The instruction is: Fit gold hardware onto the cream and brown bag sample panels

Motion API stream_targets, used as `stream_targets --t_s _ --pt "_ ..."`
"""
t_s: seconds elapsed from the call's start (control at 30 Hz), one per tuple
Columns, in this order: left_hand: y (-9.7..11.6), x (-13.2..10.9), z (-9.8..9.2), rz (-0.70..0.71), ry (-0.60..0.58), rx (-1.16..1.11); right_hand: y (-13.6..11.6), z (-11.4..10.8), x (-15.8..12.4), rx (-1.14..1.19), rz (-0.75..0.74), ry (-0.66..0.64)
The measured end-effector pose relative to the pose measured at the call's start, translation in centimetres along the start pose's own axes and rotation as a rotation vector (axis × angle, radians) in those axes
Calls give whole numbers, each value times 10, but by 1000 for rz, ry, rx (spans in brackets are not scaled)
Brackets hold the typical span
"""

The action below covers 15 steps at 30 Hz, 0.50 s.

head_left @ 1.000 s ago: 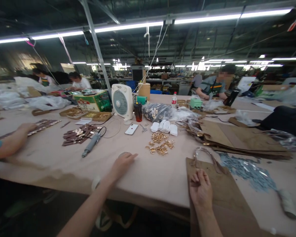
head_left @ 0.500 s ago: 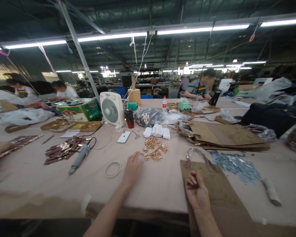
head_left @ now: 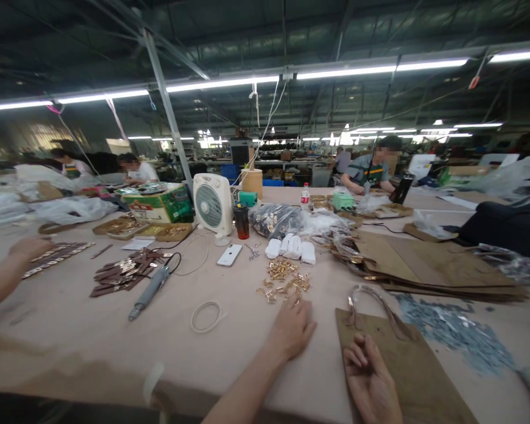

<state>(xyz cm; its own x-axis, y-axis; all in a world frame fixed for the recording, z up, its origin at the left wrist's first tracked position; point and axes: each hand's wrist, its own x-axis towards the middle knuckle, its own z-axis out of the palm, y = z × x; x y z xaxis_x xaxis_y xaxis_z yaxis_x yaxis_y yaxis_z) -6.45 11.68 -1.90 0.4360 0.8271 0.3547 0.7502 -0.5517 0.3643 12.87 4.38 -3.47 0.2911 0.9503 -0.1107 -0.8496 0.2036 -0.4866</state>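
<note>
My left hand (head_left: 290,327) reaches over the table to the near edge of a pile of small gold metal buckles (head_left: 282,270). Its fingertips touch the nearest pieces, and the thumb stands apart. My right hand (head_left: 371,377) rests palm up over a brown flat bag panel (head_left: 406,353), fingers curled in and the thumb against them. Whatever may lie between those fingers is hidden. A looped handle (head_left: 375,294) in clear wrap is fixed to the panel's top edge, just beyond the right hand.
A co-worker's hand (head_left: 30,250) lies by brown strips at the left. Around the middle are a grey electric screwdriver (head_left: 149,292), a white ring (head_left: 205,317), a phone (head_left: 229,255) and a fan (head_left: 212,203). Stacked brown panels (head_left: 428,259) and grey-blue scraps (head_left: 457,333) are on the right.
My left hand has moved right, from beside the gold pile to its near edge. My right hand stays curled over the panel. The view has shifted, and more of the co-worker's arm shows.
</note>
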Motion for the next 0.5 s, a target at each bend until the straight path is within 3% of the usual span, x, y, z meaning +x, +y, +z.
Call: stream_targets --t_s 0.13,0.23,0.33,0.43,0.5 --pt "7 -3 -4 246 -83 -81 0 0 2 47 22 26" --pt "5 0 -2 273 -30 -111 0 -1 2 68 41 47" --pt "-12 12 -4 104 207 -134 0 -1 2 61 27 37" --pt "-40 31 -15 -218 470 -105 0 2 2 46 14 28" --pt "-60 46 -22 -343 514 -72 1 5 2 32 10 34"
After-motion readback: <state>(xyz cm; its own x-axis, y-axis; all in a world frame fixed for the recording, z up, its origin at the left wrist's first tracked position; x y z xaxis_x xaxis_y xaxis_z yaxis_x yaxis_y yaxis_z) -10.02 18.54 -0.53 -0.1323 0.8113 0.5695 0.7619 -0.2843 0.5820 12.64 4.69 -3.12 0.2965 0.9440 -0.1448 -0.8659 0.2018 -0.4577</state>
